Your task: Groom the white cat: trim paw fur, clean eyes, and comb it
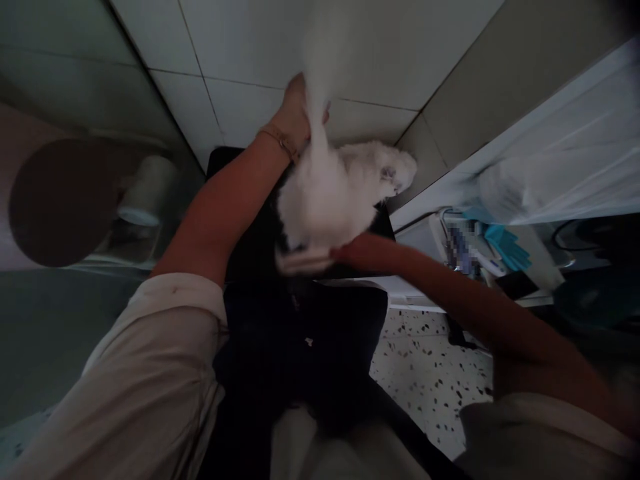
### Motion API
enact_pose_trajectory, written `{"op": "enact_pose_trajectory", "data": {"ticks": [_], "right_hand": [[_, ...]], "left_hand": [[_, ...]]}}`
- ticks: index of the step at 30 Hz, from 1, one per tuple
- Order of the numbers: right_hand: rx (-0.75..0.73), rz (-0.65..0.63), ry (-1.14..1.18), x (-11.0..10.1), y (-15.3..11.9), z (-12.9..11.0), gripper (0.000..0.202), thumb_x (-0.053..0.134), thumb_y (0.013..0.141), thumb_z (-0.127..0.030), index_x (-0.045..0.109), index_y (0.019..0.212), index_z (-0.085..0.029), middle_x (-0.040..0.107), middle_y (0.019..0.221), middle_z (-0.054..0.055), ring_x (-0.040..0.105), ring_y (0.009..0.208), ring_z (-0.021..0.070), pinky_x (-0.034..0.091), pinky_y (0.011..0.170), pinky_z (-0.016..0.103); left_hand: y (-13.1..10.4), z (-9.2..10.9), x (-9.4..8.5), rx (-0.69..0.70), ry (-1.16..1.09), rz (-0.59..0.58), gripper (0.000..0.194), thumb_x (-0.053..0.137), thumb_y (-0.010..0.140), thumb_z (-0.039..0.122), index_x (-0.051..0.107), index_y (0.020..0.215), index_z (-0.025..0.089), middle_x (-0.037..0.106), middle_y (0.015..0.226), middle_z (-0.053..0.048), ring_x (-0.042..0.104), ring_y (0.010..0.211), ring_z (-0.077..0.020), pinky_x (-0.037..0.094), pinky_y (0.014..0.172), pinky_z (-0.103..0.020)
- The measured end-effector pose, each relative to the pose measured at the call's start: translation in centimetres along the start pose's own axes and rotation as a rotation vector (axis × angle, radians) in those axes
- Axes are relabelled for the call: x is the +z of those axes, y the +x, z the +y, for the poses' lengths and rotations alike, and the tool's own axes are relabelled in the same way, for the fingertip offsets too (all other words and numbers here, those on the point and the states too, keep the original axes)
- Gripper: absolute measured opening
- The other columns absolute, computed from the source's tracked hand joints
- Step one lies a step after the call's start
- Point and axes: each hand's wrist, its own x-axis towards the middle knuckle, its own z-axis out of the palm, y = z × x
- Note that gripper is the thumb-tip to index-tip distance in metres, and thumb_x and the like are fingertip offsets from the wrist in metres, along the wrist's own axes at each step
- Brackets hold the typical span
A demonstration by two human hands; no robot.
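Head view: the left hand has its grip closed around the raised tail of a white animal. The right hand grips a blurred pale tool beside the body; contact with the fur cannot be told. The animal is on a black desk, by a tiled wall, with blue cloth farther right.

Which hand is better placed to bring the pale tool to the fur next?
Probably the right hand: it holds the pale tool near the white fur. The left hand seems to grip the raised tuft.
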Motion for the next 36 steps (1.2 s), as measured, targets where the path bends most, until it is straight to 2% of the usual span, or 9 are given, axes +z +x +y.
{"op": "enact_pose_trajectory", "data": {"ticks": [3, 7, 9, 12, 17, 24, 27, 30, 36], "right_hand": [[-0.151, -0.069, 0.015, 2.9, -0.2, -1.3, 0.023, 0.045, 0.099, -0.024, 0.064, 0.113, -0.021, 0.074, 0.09, 0.008, 0.068, 0.076, 0.0181, 0.039, 0.064, 0.026], [-0.004, -0.002, 0.034, 3.2, -0.4, -1.5, 0.03, 0.041, 0.103, -0.035, 0.063, 0.115, -0.018, 0.075, 0.097, 0.01, 0.07, 0.083, 0.0205, 0.038, 0.065, 0.027], [0.077, 0.055, 0.076, 2.1, -0.3, -0.9, 0.029, 0.045, 0.102, -0.038, 0.064, 0.115, -0.019, 0.075, 0.106, 0.01, 0.071, 0.093, 0.0215, 0.04, 0.069, 0.027], [0.192, 0.125, 0.113, 0.2, 0.5, 0.2, 0.03, 0.054, 0.096, -0.038, 0.066, 0.117, -0.02, 0.074, 0.114, 0.01, 0.069, 0.1, 0.0234, 0.042, 0.073, 0.028], [0.396, 0.168, 0.02, -2.8, 3.2, 2.6, 0.043, 0.049, 0.096, -0.05, 0.071, 0.111, -0.016, 0.073, 0.113, 0.017, 0.068, 0.101, 0.0293, 0.043, 0.075, 0.032], [0.458, 0.479, 0.05, -6.9, 3.7, 6.5, 0.034, 0.053, 0.091, -0.039, 0.075, 0.103, -0.015, 0.074, 0.096, 0.012, 0.065, 0.093, 0.0274, 0.043, 0.077, 0.034], [0.49, 0.516, 0.106, -7.7, 3.4, 7.2, 0.035, 0.052, 0.092, -0.042, 0.076, 0.093, -0.017, 0.071, 0.085, 0.011, 0.064, 0.088, 0.0271, 0.044, 0.078, 0.036], [0.513, 0.548, 0.125, -8.2, 3.3, 7.1, 0.034, 0.055, 0.091, -0.044, 0.076, 0.09, -0.018, 0.071, 0.084, 0.011, 0.064, 0.089, 0.0276, 0.044, 0.08, 0.038], [0.566, 0.569, 0.105, -9.1, 2.9, 6.8, 0.025, 0.059, 0.087, -0.037, 0.076, 0.091, -0.018, 0.071, 0.088, 0.011, 0.065, 0.095, 0.0296, 0.046, 0.08, 0.038]], "left_hand": [[0.7, 1.7, -0.3, 0.032, 0.081, -0.029, 0.045, 0.018, 0.105, 0.028, 0.027, 0.062, 0.019, 0.029, 0.051, 0.004, 0.038, 0.041, -0.0036, 0.026, 0.044, -0.011], [0.9, 2.6, -0.3, 0.021, 0.186, -0.054, 0.041, 0.018, 0.104, 0.023, 0.031, 0.066, 0.015, 0.046, 0.07, 0.0, 0.069, 0.086, -0.012, 0.044, 0.064, -0.011], [0.7, 2.4, -0.2, 0.02, 0.214, -0.062, 0.039, 0.016, 0.104, 0.024, 0.028, 0.068, 0.016, 0.055, 0.083, -0.002, 0.063, 0.119, -0.0229, 0.047, 0.07, -0.013], [0.4, 2.1, -0.1, 0.007, 0.252, -0.1, 0.037, 0.02, 0.103, 0.022, 0.024, 0.066, 0.016, 0.059, 0.089, -0.004, 0.048, 0.137, -0.0309, 0.048, 0.07, -0.013], [-0.3, 1.8, 0.3, -0.012, 0.308, -0.158, 0.041, 0.025, 0.103, 0.019, 0.023, 0.062, 0.017, 0.047, 0.067, -0.002, 0.058, 0.128, -0.0277, 0.05, 0.066, -0.012], [-1.6, 2.1, -0.5, -0.074, 0.323, -0.309, 0.046, 0.026, 0.104, 0.011, 0.039, 0.061, 0.015, 0.037, 0.054, 0.0, 0.072, 0.077, -0.0161, 0.046, 0.053, -0.014], [-1.0, 2.4, -2.3, -0.051, 0.233, -0.45, 0.043, 0.024, 0.105, 0.011, 0.049, 0.07, 0.013, 0.05, 0.064, 0.0, 0.067, 0.073, -0.011, 0.052, 0.068, -0.021], [0.1, 2.1, -5.6, 0.019, 0.162, -0.541, 0.033, 0.031, 0.104, 0.018, 0.057, 0.085, 0.015, 0.063, 0.082, 0.0, 0.066, 0.095, -0.0141, 0.054, 0.095, -0.033], [-1.5, -3.0, -15.3, 0.16, 0.32, -0.196, 0.017, 0.05, 0.086, 0.031, 0.06, 0.092, 0.02, 0.07, 0.109, -0.005, 0.056, 0.13, -0.0258, 0.042, 0.116, -0.047]]}}
